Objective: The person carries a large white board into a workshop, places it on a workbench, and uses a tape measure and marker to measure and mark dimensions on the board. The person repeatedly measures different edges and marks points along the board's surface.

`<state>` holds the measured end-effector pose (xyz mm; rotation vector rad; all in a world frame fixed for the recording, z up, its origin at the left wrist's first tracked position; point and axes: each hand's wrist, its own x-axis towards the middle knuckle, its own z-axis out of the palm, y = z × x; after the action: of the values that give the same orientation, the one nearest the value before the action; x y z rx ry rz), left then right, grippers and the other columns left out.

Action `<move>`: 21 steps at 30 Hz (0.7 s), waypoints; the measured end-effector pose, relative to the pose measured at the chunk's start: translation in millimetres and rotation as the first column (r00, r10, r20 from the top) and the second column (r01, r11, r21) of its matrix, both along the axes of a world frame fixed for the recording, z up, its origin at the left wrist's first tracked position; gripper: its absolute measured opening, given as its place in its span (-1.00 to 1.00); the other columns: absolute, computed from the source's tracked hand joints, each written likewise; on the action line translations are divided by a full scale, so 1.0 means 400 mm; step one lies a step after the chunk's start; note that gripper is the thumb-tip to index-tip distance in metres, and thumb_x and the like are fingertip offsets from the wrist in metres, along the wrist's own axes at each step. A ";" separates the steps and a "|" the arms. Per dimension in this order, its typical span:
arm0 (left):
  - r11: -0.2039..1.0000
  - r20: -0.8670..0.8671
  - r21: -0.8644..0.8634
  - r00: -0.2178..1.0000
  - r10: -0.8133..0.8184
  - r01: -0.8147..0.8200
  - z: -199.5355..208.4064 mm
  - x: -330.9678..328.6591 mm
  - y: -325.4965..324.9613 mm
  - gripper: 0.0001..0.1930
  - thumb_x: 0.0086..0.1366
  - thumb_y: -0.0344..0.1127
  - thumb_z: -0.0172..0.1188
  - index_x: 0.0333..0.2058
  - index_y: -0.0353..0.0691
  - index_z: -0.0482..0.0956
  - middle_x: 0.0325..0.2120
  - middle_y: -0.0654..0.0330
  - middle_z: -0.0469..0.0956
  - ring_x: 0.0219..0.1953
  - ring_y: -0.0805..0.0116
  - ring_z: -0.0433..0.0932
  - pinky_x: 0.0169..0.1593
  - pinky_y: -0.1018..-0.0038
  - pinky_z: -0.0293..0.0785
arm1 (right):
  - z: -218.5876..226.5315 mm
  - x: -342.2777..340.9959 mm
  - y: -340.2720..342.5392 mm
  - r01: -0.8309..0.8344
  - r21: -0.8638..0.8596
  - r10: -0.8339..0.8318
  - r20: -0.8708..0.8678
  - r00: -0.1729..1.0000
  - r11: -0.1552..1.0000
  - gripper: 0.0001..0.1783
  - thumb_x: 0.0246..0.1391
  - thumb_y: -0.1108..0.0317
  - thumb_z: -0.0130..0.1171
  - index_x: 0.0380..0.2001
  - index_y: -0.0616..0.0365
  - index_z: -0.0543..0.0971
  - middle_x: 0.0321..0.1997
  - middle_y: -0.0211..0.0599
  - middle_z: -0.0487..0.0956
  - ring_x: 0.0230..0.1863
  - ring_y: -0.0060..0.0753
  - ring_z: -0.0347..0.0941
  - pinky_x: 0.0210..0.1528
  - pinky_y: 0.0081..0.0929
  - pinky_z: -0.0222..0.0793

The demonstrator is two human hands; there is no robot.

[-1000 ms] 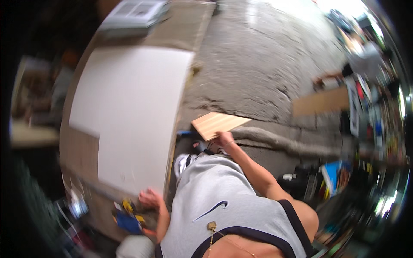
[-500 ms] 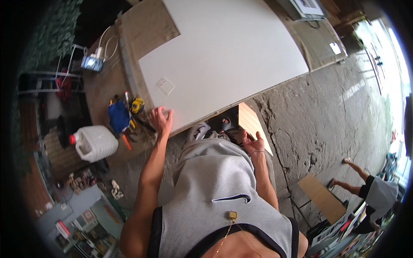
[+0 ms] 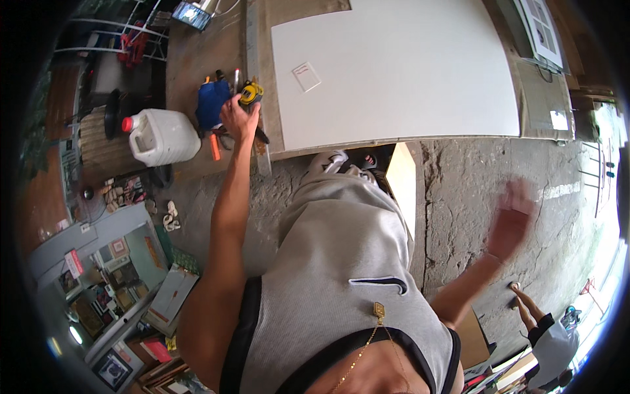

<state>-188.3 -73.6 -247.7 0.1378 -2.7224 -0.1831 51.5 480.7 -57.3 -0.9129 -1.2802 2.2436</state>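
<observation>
My left hand (image 3: 241, 120) is at a yellow and black tape measure (image 3: 251, 93), with thumb and fingers closed about its near end. Just left of it lies a blue pouch (image 3: 210, 105), with an orange-handled tool (image 3: 214, 147) below. A metal ruler (image 3: 264, 157) runs beside my left wrist, partly under other tools. To the right lies a large white sheet (image 3: 394, 79) on the table, bearing a small clear-edged label (image 3: 306, 77). My right hand (image 3: 514, 213) is held out over the floor at the right, smeared by motion; its fingers cannot be made out.
A white jug (image 3: 164, 138) with a red cap stands left of the tools. A phone (image 3: 191, 14) sits at the table's far left. A wooden board (image 3: 401, 180) leans below the table's front edge. Another person (image 3: 551, 345) is at the lower right, on the cracked concrete floor (image 3: 459, 197).
My left hand has left the white sheet's near left corner and moved to the tape measure. My right hand has swung from beside the wooden board out to the right. The view has shifted.
</observation>
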 end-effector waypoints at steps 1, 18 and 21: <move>1.000 0.049 0.028 0.999 0.013 -0.014 0.005 -0.005 -0.015 -0.39 -0.11 -0.04 0.42 -0.07 -0.09 0.43 -0.13 0.09 0.47 0.02 0.08 0.34 0.09 0.15 0.22 | 0.073 0.064 0.166 -0.120 0.233 0.196 -0.338 0.920 0.965 -0.51 0.34 0.23 -0.40 0.27 0.16 0.17 0.26 0.02 0.26 0.25 -0.08 0.21 0.18 -0.28 0.25; 0.861 0.143 0.508 0.986 -0.090 0.005 0.030 -0.057 -0.009 -0.22 -0.23 -0.10 0.53 -0.01 -0.31 0.45 -0.14 0.02 0.56 -0.11 0.13 0.55 -0.01 0.41 0.44 | 0.057 0.742 0.666 -0.522 0.424 0.624 -0.144 0.768 0.740 -0.55 0.29 0.23 -0.18 0.16 0.23 0.31 0.15 -0.12 0.40 0.11 -0.27 0.35 0.10 -0.38 0.34; 0.348 0.099 0.937 0.980 -0.172 -0.033 0.100 -0.025 0.062 -0.38 -0.02 -0.31 0.39 0.06 -0.30 0.41 -0.13 0.16 0.53 -0.08 0.37 0.48 0.03 0.49 0.33 | 0.048 0.552 0.540 -0.562 0.470 0.667 -0.080 0.741 0.680 -0.56 0.29 0.23 -0.14 0.14 0.25 0.33 0.13 -0.15 0.42 0.08 -0.30 0.38 0.09 -0.39 0.36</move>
<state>-198.4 -48.6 -207.8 0.3672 -2.3775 -1.8707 272.3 696.9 -37.9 -0.0009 -2.0664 2.2709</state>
